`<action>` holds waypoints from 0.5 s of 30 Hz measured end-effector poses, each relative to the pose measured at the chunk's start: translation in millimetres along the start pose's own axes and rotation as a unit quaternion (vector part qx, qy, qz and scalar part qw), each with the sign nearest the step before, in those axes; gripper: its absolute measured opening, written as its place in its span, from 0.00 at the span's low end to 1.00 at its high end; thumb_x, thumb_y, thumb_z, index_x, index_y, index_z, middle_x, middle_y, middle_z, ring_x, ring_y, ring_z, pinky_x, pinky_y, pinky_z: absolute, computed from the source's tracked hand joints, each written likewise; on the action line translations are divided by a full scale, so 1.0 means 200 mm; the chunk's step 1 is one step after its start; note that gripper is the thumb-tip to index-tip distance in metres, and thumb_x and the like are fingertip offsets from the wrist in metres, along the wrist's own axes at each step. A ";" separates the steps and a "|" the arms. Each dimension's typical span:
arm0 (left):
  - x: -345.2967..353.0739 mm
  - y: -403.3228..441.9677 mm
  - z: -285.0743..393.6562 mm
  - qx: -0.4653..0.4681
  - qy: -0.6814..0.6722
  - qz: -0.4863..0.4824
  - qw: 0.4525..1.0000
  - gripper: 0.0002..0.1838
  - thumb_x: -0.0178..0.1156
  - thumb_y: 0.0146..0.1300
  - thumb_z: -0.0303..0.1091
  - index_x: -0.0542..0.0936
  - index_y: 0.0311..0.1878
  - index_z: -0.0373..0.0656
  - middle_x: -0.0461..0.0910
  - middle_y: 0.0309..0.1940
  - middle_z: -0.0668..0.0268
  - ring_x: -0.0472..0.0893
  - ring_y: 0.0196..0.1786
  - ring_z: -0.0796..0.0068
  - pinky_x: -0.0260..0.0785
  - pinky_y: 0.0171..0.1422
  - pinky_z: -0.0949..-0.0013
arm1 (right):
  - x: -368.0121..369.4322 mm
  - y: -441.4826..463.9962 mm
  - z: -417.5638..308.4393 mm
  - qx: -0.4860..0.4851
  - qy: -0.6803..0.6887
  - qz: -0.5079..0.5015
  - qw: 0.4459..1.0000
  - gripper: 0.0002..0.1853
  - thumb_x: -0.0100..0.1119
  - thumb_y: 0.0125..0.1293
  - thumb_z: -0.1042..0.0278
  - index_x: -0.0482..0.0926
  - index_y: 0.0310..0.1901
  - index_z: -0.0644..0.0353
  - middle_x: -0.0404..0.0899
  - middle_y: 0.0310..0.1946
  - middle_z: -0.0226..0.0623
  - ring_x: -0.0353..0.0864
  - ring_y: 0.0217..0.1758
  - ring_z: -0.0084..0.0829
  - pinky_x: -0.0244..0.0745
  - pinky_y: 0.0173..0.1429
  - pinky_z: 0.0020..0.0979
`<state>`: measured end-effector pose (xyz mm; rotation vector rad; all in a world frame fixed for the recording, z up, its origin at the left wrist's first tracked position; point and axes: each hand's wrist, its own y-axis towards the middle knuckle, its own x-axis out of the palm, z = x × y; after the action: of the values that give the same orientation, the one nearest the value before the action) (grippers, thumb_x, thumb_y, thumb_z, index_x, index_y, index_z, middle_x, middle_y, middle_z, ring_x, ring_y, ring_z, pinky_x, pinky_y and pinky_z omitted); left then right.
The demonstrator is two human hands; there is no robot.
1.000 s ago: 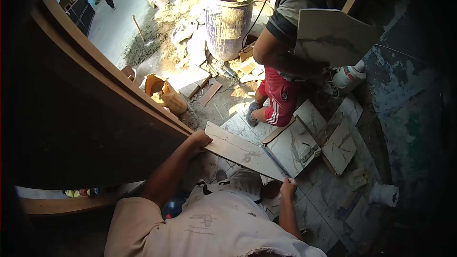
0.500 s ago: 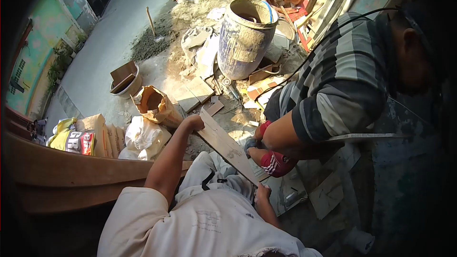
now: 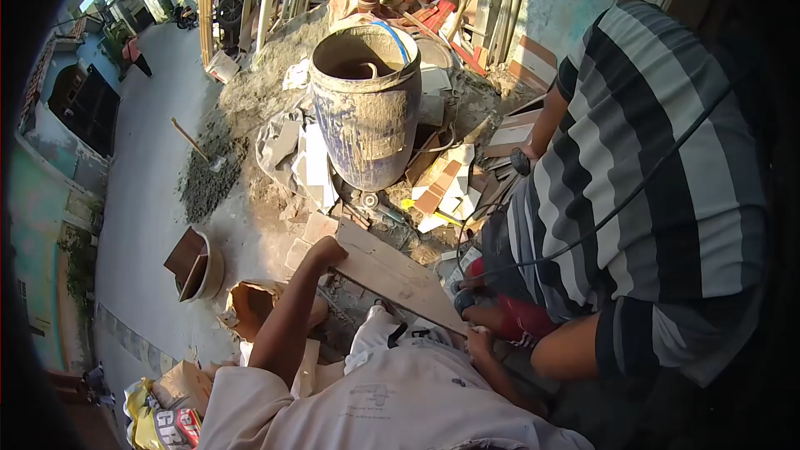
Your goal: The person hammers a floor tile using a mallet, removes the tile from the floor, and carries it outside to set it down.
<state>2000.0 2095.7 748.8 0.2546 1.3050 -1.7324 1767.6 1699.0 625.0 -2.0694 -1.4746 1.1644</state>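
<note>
A long, pale tile strip (image 3: 396,273) slants across the front of my body, its left end higher in view. My left hand (image 3: 325,252) is closed on its upper left end. At the lower right end, my right hand (image 3: 478,342) grips the corner. Just right of the strip, a person in a striped shirt (image 3: 642,175) bends over with one arm reaching down to a dark object that I cannot make out. The strip's far end lies close to that person's foot.
A mortar-stained blue barrel (image 3: 367,112) stands ahead amid broken tiles and rubble. An open paper sack (image 3: 250,308) and a tub (image 3: 204,271) holding brown boards are at the left. Cement sacks (image 3: 171,417) sit lower left. A stick rises from a gravelly pile (image 3: 212,171).
The view has swung toward the barrel and street. The tile strip stays in both my hands. The co-worker has bent down, and the tile seen earlier with that person is out of view.
</note>
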 end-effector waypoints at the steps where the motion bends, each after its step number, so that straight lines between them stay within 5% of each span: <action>1: -0.05 0.08 0.04 -0.020 -0.015 0.020 0.999 0.18 0.66 0.59 0.34 0.79 0.37 0.22 0.80 0.27 0.54 0.82 0.25 0.64 0.73 0.21 0.62 | 0.12 0.07 0.00 -0.019 -0.015 0.024 0.999 0.17 0.62 0.63 0.56 0.83 0.30 0.65 0.80 0.21 0.39 0.79 0.20 0.30 0.70 0.25 0.37; 6: -0.40 0.29 0.29 0.004 -0.116 -0.016 0.993 0.11 0.59 0.54 0.29 0.81 0.31 0.27 0.81 0.24 0.49 0.84 0.26 0.58 0.75 0.30 0.54 | 0.27 -0.03 -0.38 0.056 0.023 0.076 0.995 0.16 0.62 0.61 0.58 0.83 0.31 0.67 0.81 0.22 0.43 0.82 0.24 0.33 0.73 0.29 0.39; 11: -0.63 0.61 0.66 0.168 0.108 -0.031 0.979 0.14 0.55 0.54 0.34 0.82 0.30 0.31 0.81 0.30 0.43 0.83 0.34 0.46 0.77 0.42 0.53 | 0.39 -0.05 -0.60 0.089 0.127 0.095 0.983 0.12 0.60 0.66 0.62 0.81 0.35 0.63 0.77 0.19 0.34 0.73 0.16 0.25 0.65 0.20 0.31; 14: -0.80 0.65 1.00 0.305 0.242 -0.045 0.920 0.11 0.55 0.48 0.29 0.85 0.31 0.38 0.83 0.33 0.48 0.84 0.41 0.49 0.76 0.46 0.56 | 0.45 -0.06 -0.77 0.123 0.204 0.091 0.967 0.11 0.60 0.68 0.62 0.80 0.35 0.63 0.76 0.19 0.32 0.71 0.15 0.23 0.62 0.19 0.29; 15: -0.80 0.74 1.07 0.267 0.235 -0.061 0.932 0.10 0.55 0.48 0.28 0.85 0.30 0.39 0.83 0.33 0.50 0.84 0.39 0.51 0.77 0.45 0.57 | 0.47 -0.04 -0.80 0.129 0.207 0.095 0.965 0.11 0.60 0.68 0.62 0.80 0.35 0.63 0.76 0.19 0.32 0.71 0.15 0.23 0.62 0.19 0.29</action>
<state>2274.0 1999.2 842.7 0.9684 1.1563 -2.2024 1897.6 1815.0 687.6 -2.1349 -0.8999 0.8588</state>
